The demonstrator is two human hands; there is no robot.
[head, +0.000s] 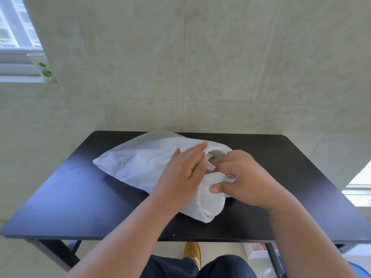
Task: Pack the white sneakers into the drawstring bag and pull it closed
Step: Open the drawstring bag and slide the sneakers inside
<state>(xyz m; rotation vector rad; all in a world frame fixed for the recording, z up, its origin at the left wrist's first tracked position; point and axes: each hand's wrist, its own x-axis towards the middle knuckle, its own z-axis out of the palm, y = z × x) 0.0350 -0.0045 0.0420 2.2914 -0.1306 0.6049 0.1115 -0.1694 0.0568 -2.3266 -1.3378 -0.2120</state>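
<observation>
Both forearms are stretched forward over the black table [60, 197]. The left hand [183, 173] is laid palm down, fingers nearly straight and close together, on the white drawstring bag [140, 159] near its mouth. The right hand [245, 177] is curled, a fold of the bag's rim pinched between thumb and fingers. A white sneaker [208, 205] is seen partly inside the mouth, lying on the table

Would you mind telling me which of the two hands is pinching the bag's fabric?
The right hand: its thumb and fingers pinch a fold of the white drawstring bag at its mouth. The left hand only lies flat on top of the bag.
</observation>
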